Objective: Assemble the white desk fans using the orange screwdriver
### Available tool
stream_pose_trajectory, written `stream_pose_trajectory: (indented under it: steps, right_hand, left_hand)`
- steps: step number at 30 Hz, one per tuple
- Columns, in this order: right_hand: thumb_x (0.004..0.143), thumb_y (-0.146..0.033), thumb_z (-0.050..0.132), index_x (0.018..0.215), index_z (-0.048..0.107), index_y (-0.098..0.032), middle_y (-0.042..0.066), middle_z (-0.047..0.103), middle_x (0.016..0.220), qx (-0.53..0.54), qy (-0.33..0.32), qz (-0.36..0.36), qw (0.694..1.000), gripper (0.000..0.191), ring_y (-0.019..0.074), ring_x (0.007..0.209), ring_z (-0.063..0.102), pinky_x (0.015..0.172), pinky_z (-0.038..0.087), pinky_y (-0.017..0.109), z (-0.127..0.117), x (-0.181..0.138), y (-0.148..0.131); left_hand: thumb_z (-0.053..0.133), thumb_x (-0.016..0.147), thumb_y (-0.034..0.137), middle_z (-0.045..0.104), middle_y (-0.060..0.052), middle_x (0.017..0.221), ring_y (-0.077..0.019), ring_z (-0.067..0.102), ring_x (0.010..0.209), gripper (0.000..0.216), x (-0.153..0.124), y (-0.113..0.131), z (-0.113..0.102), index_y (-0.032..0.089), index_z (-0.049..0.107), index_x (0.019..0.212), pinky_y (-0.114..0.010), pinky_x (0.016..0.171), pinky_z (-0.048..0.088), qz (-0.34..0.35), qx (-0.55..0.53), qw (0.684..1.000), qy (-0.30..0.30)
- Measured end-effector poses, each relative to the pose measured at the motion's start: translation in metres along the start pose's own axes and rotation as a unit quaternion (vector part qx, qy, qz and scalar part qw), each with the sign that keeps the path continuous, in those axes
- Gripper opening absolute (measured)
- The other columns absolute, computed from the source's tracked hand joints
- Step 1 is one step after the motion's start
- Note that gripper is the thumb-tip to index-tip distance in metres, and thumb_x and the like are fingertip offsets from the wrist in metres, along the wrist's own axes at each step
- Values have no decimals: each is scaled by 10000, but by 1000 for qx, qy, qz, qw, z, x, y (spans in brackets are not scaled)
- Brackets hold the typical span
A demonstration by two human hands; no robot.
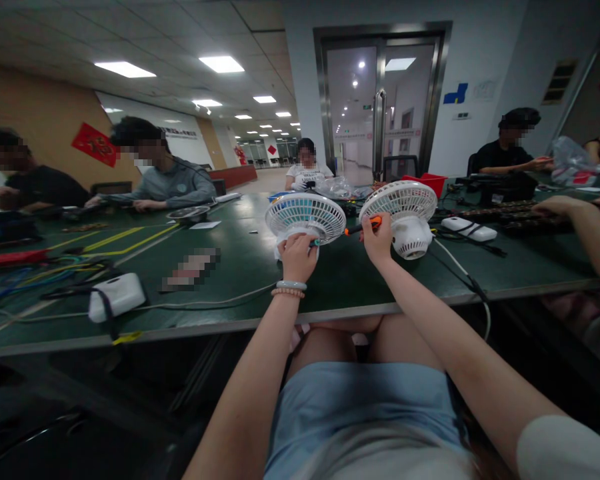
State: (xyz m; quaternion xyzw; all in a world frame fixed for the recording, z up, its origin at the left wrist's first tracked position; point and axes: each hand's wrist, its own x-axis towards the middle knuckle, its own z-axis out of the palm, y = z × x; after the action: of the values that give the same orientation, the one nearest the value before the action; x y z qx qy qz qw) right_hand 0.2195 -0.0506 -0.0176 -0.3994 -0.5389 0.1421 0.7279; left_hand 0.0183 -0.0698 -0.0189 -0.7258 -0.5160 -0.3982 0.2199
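Two white desk fans sit before me on the green table. My left hand (298,257) is closed at the back of the left fan (305,212), against its hub. A small teal and dark piece (314,243) shows at those fingertips; its kind is unclear. In my right hand (379,241) is an orange and black screwdriver (374,222), its orange end pointing left toward the left fan. Just behind the right hand stands the right fan (403,200), its round motor housing facing me and a white cable trailing from it.
On the table (230,273) to the left are a white power adapter (117,297), tangled cables and a red item (14,259). At right lies a white power strip (469,229). Farther back is a red bin (425,183). Several people sit around; a co-worker's arm (587,223) reaches in at right.
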Motion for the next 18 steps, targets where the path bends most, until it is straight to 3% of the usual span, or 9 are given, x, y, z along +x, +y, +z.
stream_pose_trajectory:
  steps: [18]
  right_hand:
    - [802, -531, 471, 913, 411, -196, -38, 504, 663, 26, 15, -24, 999, 358, 109, 540, 516, 533, 429, 255, 3, -2, 1]
  left_hand:
    - [508, 777, 208, 663, -15, 989, -219, 509, 1070, 207, 0, -1, 0, 252, 599, 958, -420, 895, 247, -3, 1, 1000, -5]
